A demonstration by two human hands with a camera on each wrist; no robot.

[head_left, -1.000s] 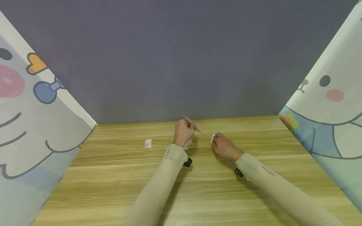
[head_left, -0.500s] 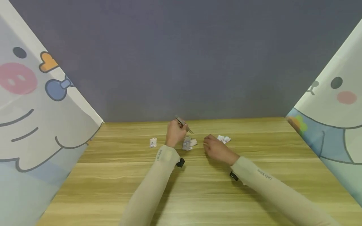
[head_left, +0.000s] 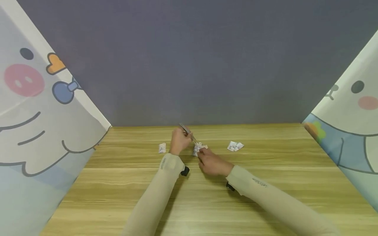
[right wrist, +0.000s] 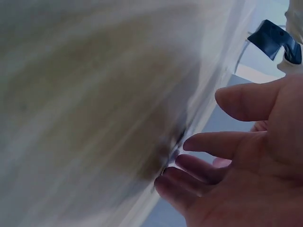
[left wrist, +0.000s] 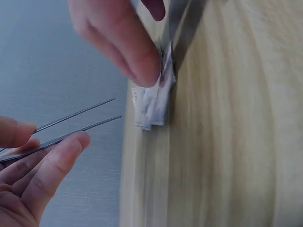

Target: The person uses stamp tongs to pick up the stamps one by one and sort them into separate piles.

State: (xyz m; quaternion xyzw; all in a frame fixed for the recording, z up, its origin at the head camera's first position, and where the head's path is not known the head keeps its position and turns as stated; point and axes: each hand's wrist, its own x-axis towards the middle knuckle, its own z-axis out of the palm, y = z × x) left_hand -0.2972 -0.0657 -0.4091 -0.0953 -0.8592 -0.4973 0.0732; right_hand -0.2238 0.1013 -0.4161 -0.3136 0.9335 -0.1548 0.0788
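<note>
My left hand (head_left: 179, 141) pinches a pair of metal tweezers (left wrist: 75, 114) between thumb and fingers. In the left wrist view the tweezer tips stand apart, short of a small pile of white printed packets (left wrist: 152, 105), with nothing between them. Over that middle pile (head_left: 196, 149) my right hand (head_left: 213, 163) reaches in from the right, its fingertips at the packets and covering part of them. Its fingers are loosely bent in the right wrist view, the thumb (right wrist: 248, 100) well apart from them.
A small packet (head_left: 162, 148) lies on the wooden table (head_left: 124, 183) left of my left hand. Several more packets (head_left: 234, 146) lie to the right. A grey panel (head_left: 189, 65) rises behind the table, with cartoon-printed panels (head_left: 26, 137) at both sides.
My right hand let go of a packet at the right-hand group, then moved left to the middle pile. The tweezers have come closer to that pile. The head view shifted slightly.
</note>
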